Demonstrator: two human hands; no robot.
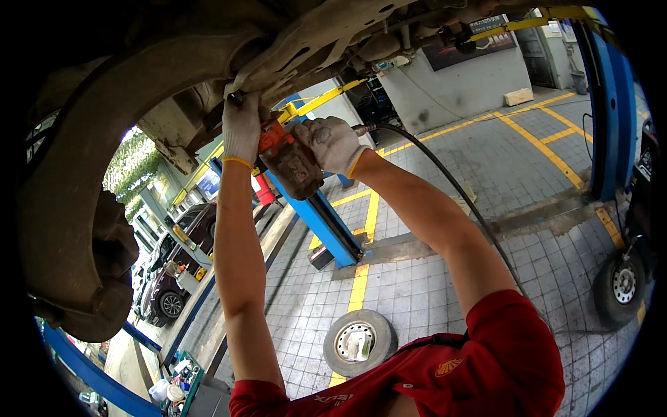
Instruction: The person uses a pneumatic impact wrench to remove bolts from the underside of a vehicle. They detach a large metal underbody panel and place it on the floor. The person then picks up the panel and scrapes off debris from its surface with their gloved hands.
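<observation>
Both my arms reach up to the underside of a raised vehicle (306,55). My right hand (332,144), in a white knit glove, is wrapped round the handle of a worn orange and dark air impact wrench (292,163). A black air hose (445,170) runs from the handle down to the right. My left hand (240,128), gloved too, is closed beside the front end of the wrench, close to a small dark part under the vehicle. The glove hides what its fingers hold. A large curved suspension arm (76,139) hangs to the left of it.
A blue lift post (319,226) stands behind my arms, another blue post (604,104) at the right. One wheel (360,342) lies on the tiled floor; another tire (620,288) stands at right. A dark car (174,285) and a tool cart (184,382) are at left.
</observation>
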